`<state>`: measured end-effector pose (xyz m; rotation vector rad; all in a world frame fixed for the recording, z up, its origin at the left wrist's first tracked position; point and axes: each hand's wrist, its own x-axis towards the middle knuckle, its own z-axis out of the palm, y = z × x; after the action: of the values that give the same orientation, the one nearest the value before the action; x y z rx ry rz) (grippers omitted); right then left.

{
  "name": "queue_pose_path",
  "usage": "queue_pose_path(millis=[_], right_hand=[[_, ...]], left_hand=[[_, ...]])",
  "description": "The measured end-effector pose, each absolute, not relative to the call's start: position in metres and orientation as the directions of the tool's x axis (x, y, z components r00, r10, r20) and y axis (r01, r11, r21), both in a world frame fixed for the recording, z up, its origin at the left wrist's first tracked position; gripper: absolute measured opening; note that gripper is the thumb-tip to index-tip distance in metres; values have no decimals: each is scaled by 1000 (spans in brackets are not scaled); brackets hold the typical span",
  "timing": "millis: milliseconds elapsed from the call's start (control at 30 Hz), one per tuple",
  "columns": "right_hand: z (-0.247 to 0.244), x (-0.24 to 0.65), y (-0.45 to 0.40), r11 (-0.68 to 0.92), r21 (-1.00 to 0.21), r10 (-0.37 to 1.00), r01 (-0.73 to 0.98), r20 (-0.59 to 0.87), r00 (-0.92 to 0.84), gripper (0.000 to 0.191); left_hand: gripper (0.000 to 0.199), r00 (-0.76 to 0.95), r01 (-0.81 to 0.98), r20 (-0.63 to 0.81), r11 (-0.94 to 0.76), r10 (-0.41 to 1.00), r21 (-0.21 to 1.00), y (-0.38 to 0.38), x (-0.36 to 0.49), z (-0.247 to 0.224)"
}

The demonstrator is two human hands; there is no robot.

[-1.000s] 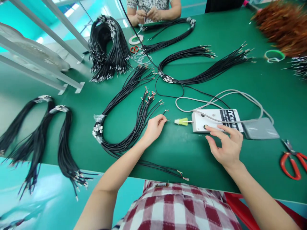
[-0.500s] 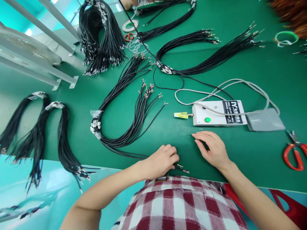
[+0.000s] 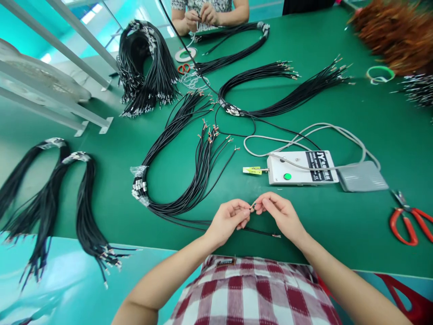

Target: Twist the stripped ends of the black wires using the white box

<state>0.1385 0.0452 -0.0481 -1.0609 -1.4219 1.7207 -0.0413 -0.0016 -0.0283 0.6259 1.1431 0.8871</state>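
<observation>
What worries me most is the cable end (image 3: 252, 206): its wires look hair-thin, so an uneven tug could bend, fray or snap them. I judge a slip likely too, because very little of it shows between the fingertips. A loose cable (image 3: 262, 232) passes just beneath the 2 hands, toward the front edge of the surface (image 3: 365, 241), and could snag on a finger. Both seem to run back into the curved cable bundle (image 3: 172, 207), so a hard pull might drag that out of shape.

My left hand (image 3: 246, 211) has its thumb and fingers closed in a pinch on the cable end. My right hand (image 3: 257, 205) is nearly closed, its fingertips meeting at the wires from the other side; I can't tell how firmly they grip. I have the cable end off the surface's middle, nearer its front edge than the white box (image 3: 294, 168) and its yellow-green clip (image 3: 253, 170), which neither hand touches.
</observation>
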Motion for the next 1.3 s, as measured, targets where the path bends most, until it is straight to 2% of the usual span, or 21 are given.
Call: queue_pose_path(millis=[133,300,700,1000,1167,1300], right_hand=[[-44,135,50,-314,-948,852,-58,-254,-458,31],[-44,134,51,-365,-927,833,-87,-284,-474,28],[-40,134,54,-504,-851,740,-148,-337,-582,26],[-47,138,56,-577,-808,664,-120,-378,-645,29],[-40,141,60,-551,-835,630,-3,-414,-657,28],[-35,146,66,-548,-833,540,69,-416,-732,28]], left_hand=[[41,88,-254,-476,481,875,839,2,-44,-31],[38,65,-228,-451,453,890,862,7,-46,-30],[36,139,-284,-467,487,873,826,6,-45,-28],[36,162,-324,-467,493,870,807,5,-45,-29],[37,149,-231,-404,429,903,873,2,-46,-29],[33,191,-56,-297,312,936,948,3,-52,-27]])
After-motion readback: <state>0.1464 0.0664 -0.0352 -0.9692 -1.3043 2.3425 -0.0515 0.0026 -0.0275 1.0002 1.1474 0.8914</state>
